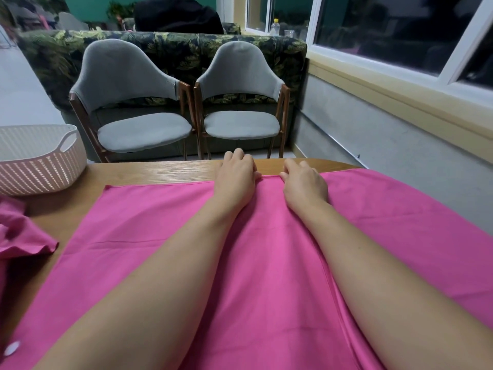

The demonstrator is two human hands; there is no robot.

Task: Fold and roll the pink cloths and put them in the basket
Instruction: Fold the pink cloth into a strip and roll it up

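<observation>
Pink cloth (160,222) lies spread on bench (160,170), left hand (234,180) and right hand (305,184) both pinching its far hem close together; advise drawing it back squarely, edges matched.

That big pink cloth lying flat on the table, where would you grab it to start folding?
By its far hem, reaching over from the near side, as the left hand and right hand do. The pink cloth lies flat on the table, so only an edge can be pinched.

Two grey chairs (186,102), leafy sofa (170,49), dark window (386,30) at right.
</observation>
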